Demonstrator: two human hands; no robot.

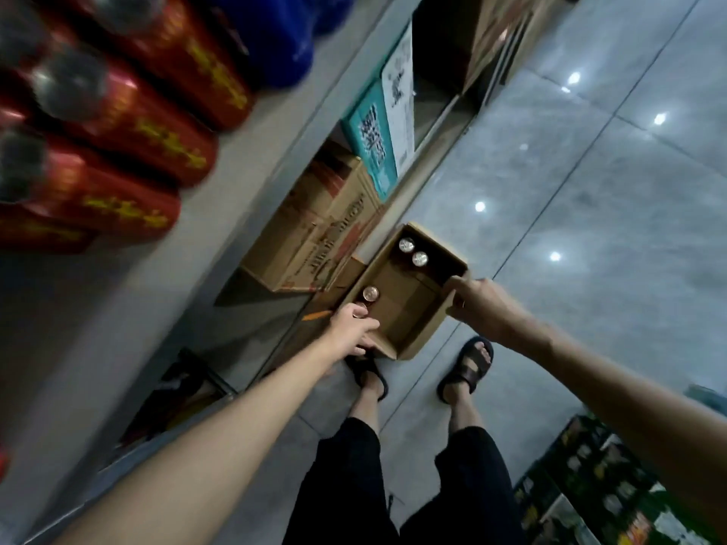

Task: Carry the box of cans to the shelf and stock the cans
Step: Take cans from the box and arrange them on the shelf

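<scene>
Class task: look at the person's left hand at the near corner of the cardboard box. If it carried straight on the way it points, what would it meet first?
Probably the can just beyond the left hand; depth is unclear.

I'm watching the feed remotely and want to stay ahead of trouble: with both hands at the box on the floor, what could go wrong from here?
1. The box is nearly empty, with two cans at the far end and others under the left hand; if lifted, they may slide or tip.
2. The right hand grips only the thin side wall, which may bend.
3. The sandalled feet stand right beside the box, so a dropped can might hit toes.
</scene>
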